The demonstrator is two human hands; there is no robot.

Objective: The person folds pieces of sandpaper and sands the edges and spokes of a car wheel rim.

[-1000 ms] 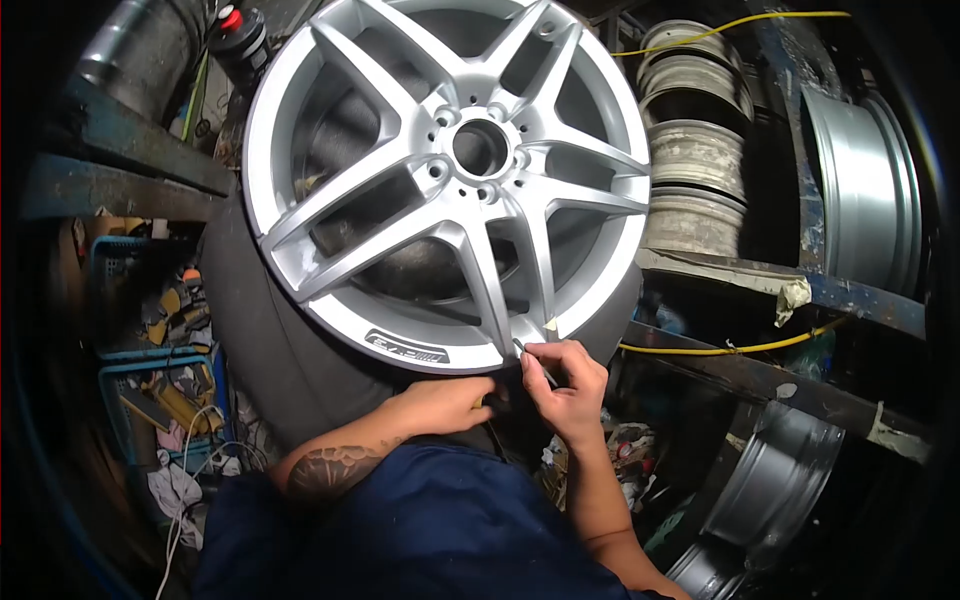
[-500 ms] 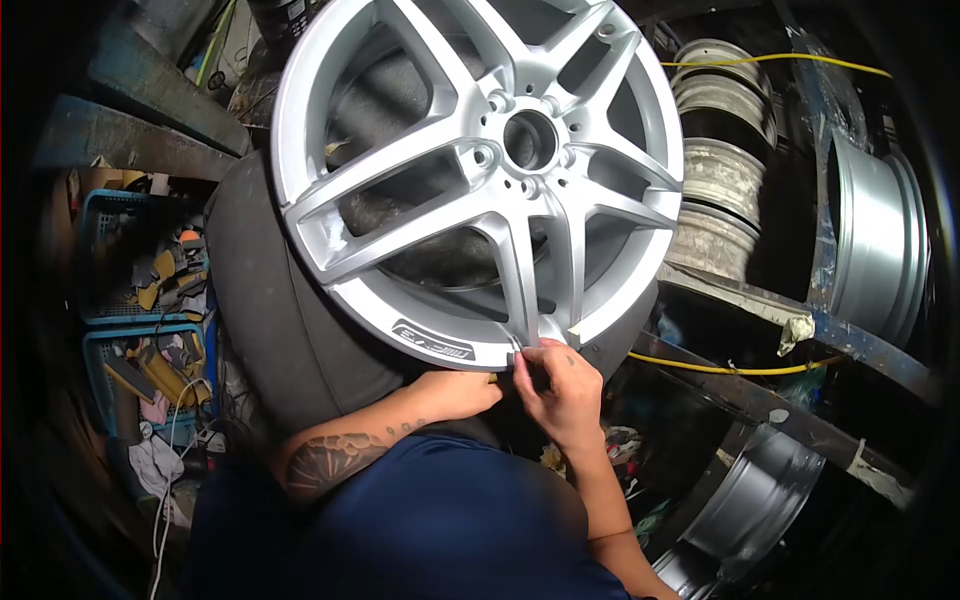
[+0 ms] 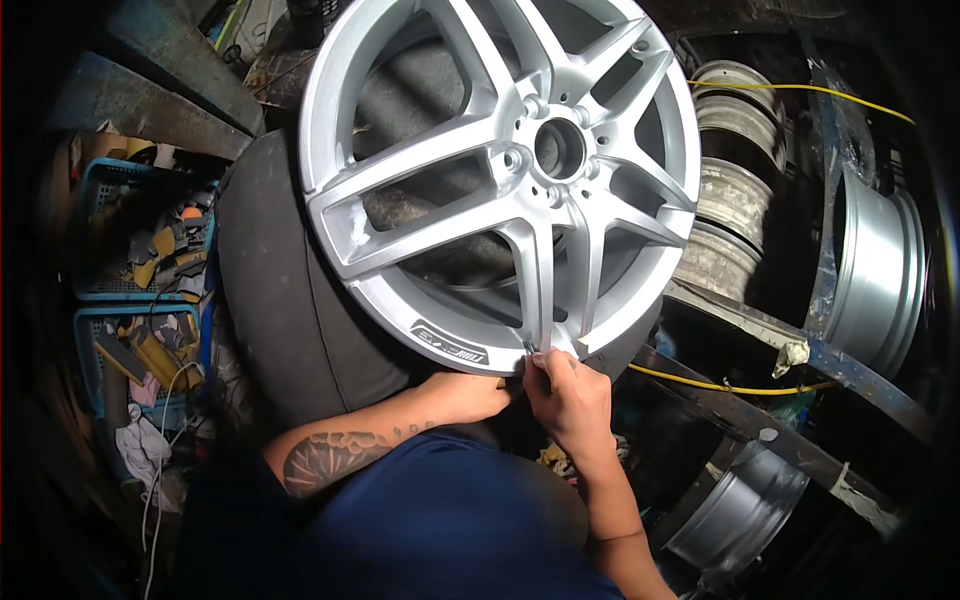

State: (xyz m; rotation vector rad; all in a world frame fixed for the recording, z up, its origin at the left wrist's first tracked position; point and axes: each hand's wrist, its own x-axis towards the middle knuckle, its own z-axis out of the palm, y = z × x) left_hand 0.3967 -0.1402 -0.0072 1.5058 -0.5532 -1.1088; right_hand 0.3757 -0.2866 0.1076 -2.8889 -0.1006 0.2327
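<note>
A silver multi-spoke alloy wheel (image 3: 440,245) lies tilted, face up, on a dark tyre (image 3: 270,270). Dark lettering (image 3: 450,342) marks its lower lip. My right hand (image 3: 572,400) is at the wheel's near edge, thumb and fingertips pinched on a small, thin dark piece (image 3: 529,347) against the lip, at the foot of a spoke. Just below the rim edge, my left hand (image 3: 465,397) is curled in, close to the right one. Its fingertips are hidden, and what it holds, if anything, does not show.
Two blue baskets (image 3: 80,335) of sanding blocks and scraps stand at left, near a white cable (image 3: 160,470). At right, stacked worn wheels (image 3: 722,215) and a silver rim (image 3: 880,270) sit on a metal rack (image 3: 750,315). A yellow hose (image 3: 720,386) runs along it.
The view has shifted, so the wheel sits slightly further right. My right hand is still pinched at the lip, its wrist turned a little; the dark piece now points up more visibly.
</note>
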